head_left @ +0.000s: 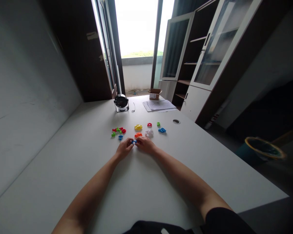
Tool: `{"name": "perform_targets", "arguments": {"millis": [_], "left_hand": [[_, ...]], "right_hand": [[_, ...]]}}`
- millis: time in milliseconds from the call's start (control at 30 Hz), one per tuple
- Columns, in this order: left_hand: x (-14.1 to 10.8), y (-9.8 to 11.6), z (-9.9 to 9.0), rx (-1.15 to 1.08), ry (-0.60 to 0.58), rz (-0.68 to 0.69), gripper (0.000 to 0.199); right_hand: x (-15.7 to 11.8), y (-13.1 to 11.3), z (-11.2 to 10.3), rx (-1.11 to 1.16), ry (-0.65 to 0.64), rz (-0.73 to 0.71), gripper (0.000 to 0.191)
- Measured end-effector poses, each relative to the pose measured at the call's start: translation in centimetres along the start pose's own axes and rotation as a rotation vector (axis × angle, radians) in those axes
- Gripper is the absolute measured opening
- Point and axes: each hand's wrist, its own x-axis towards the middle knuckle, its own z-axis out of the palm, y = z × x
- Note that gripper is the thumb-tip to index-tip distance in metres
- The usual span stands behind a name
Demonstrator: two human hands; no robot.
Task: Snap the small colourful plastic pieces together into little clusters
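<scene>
Between both hands is a small blue and white plastic piece (134, 142). My left hand (125, 148) pinches it from the left, and my right hand (146, 145) grips it from the right. Just beyond the fingers lies an orange piece (138, 135), with a white cluster (149, 133) to its right. A blue piece (120, 137) rests past my left hand, near a green one (113, 134) and a red and green group (119, 130). Farther back sit a yellow piece (138, 127), a red one (149, 124), a green one (158, 124) and a blue one (162, 130).
The white table (92, 130) meets a wall on the left. Toward its far edge stand a round black and silver device (121, 102), papers (159, 105) and an open cardboard box (154, 94). A round cable hole (176, 121) is at right; a bin (263, 149) stands beyond the table.
</scene>
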Motion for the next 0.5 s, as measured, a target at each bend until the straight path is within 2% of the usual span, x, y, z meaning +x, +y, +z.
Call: {"name": "perform_targets", "arguments": {"millis": [500], "left_hand": [[0.01, -0.19, 0.12, 0.009, 0.007, 0.009, 0.024]], "right_hand": [[0.04, 0.18, 0.08, -0.008, 0.000, -0.006, 0.008]]}}
